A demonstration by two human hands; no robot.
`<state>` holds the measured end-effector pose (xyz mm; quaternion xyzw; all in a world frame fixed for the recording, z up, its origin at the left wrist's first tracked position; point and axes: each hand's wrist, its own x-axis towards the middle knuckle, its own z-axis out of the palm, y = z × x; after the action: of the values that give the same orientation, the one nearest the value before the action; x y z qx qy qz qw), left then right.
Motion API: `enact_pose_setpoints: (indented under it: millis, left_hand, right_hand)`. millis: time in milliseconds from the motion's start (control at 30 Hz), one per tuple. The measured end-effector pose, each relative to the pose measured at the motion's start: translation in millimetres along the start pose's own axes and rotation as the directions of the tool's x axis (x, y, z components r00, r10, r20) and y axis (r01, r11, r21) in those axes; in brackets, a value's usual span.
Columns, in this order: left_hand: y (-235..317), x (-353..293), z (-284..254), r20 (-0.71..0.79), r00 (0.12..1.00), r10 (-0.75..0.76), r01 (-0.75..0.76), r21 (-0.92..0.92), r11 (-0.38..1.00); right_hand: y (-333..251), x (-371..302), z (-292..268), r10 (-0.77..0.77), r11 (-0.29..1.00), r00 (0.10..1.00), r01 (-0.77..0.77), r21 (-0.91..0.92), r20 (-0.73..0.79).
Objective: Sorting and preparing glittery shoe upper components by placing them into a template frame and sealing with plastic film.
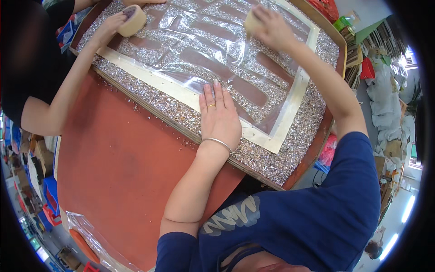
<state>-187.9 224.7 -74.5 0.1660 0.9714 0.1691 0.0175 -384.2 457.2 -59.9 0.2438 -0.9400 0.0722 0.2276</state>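
Clear plastic sheet (pixel 213 50) lies under the flat, open left hand (pixel 219 115); the right hand (pixel 267 25) grips a tan pad (pixel 250 21).

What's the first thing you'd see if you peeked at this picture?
The glittery tray full of tiny sparkly bits fills the top, with a clear plastic sheet spread over it. The left hand lies flat on the sheet's near edge, while the right hand rubs a tan pad farther back. Top left, another person's hand holds a tape roll.
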Motion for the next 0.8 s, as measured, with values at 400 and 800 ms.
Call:
enact_pose_setpoints:
  millis: [400,800]
  left_hand:
    - [3.1,-2.5,-17.6,0.066,0.998,-0.024,0.023,0.018,1.0]
    - [3.0,-4.3,-27.5,0.114,0.993,-0.032,0.033,-0.004,0.999]
  right_hand:
    - [68.2,-105.2,-85.0,0.344,0.831,0.936,-0.269,-0.487,0.07]
    - [157.4,-32.8,-57.3,0.549,0.755,0.832,-0.451,-0.476,0.083]
